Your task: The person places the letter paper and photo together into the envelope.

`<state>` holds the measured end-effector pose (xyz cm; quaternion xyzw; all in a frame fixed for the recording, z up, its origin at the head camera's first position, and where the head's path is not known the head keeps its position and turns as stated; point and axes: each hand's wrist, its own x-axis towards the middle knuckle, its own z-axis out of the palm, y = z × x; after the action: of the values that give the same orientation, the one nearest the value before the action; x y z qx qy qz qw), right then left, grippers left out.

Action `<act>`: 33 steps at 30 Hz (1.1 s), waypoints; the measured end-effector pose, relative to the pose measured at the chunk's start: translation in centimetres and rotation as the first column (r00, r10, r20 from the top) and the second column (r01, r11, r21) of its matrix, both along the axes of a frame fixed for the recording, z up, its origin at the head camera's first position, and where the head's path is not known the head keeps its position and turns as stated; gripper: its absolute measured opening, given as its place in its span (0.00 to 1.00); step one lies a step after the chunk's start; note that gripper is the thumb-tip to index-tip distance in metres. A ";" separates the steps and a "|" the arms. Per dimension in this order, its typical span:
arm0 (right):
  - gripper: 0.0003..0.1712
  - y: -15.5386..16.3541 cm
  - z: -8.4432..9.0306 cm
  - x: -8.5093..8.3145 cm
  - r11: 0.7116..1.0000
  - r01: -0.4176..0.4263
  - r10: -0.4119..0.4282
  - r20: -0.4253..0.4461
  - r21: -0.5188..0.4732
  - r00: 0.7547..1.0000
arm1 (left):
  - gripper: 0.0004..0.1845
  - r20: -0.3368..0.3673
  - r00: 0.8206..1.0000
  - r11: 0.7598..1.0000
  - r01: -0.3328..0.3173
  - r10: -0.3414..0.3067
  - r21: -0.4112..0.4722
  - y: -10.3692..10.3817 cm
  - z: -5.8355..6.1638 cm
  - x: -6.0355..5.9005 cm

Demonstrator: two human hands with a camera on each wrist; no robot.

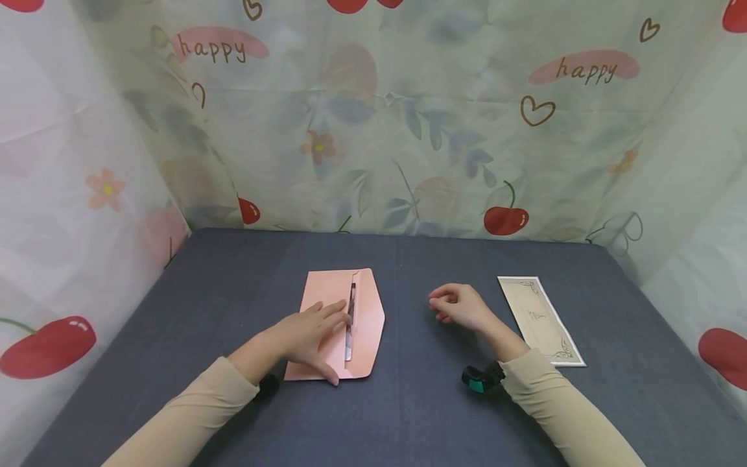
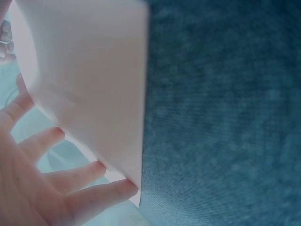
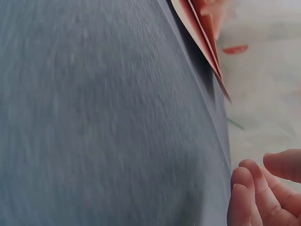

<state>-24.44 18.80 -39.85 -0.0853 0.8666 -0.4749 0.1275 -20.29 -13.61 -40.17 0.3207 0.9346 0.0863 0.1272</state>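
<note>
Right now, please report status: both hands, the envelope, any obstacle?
Left hand flat on pink envelope, fingers straight. Right hand loosely curled, holding nothing. Decorated card lies apart, beside right forearm. Nothing between hand and envelope.

Makeshift home craft booth: grey felt tabletop (image 1: 233, 292), cherry-and-"happy" print curtain (image 1: 373, 130) enclosing from 9 to 3 o'clock.

The left hand (image 1: 308, 335) lay flat on a pink envelope (image 1: 364, 324) at mid-desk (image 1: 175, 311); the right hand (image 1: 461, 306) hung loosely curled, near a card (image 1: 539, 319) by the desk's right edge.
</note>
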 end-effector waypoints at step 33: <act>0.24 11.3 0.6 -1.5 0.956 0.276 -0.276 -0.020 0.103 0.961 | 0.53 0.008 1.000 1.000 -0.011 0.011 -0.010 0.0 0.2 0.2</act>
<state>-25.98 30.14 -39.28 0.0421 0.8940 -0.4417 0.0618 -20.11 -13.63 -39.94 0.3144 0.9363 0.0835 0.1320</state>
